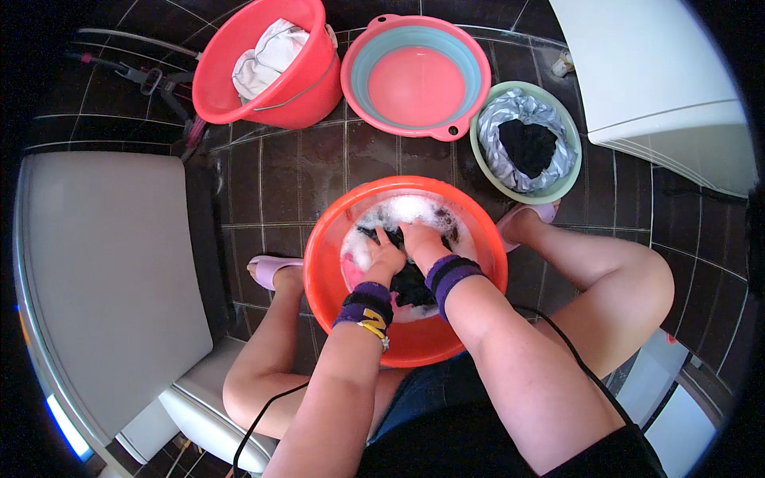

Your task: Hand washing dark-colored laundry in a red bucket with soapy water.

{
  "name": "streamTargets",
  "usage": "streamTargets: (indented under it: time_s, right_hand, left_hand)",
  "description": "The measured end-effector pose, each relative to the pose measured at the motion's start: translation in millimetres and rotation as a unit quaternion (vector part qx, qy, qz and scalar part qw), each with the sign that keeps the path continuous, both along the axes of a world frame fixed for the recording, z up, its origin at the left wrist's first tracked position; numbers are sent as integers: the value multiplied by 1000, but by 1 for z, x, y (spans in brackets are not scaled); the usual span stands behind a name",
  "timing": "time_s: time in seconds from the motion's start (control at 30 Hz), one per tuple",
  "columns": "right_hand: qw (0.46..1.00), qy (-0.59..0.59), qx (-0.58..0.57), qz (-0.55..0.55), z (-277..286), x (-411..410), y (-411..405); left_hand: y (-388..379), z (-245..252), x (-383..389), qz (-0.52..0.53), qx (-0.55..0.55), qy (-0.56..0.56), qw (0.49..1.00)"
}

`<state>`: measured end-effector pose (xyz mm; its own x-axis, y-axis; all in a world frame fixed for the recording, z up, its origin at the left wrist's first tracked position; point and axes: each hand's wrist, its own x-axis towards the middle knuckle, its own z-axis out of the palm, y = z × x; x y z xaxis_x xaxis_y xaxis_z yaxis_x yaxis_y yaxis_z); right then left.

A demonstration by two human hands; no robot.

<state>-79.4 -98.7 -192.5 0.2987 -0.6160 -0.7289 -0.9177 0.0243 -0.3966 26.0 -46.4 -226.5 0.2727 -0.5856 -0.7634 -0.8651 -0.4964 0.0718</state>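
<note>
An orange plastic basin (326, 287) stands on the floor between my legs, with soapy water and white foam (412, 209) in it. Dark wet cloth (412, 285) lies in the water under my hands, and something pink shows beside it at the left. My left hand (387, 254) rests on the dark cloth, its fingers somewhat apart. Close to its right, my right hand (420, 239) has bent fingers partly sunk in the cloth and foam; whether they grip it cannot be told. Both wrists wear purple and black bands.
A red bucket (323, 89) with pale cloth (272, 57) stands at the back left. Beside it are a pink and blue collapsible basin (358, 77) and a green basin (475, 140) holding grey and black cloth (527, 148). White cabinet-like units flank both sides. My slippered feet flank the orange basin.
</note>
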Motion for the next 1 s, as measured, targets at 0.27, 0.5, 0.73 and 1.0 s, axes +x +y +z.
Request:
streamTargets:
  time_s: [0.27,0.5,0.73,1.0]
  right_hand:
    - [975,-23,69,-209,-51,-9,-3]
    - [976,54,-47,-205,2,-10,-25]
    - [905,-296,-205,-228,128,-4,25]
    - [857,-411,-244,-192,220,-21,94]
  left_hand:
    - [-24,5,1,-43,29,124,991]
    - [-33,15,-6,359,-83,131,920]
    - [-30,119,-1,623,-47,560,544]
    - [32,150,-4,420,-163,719,530]
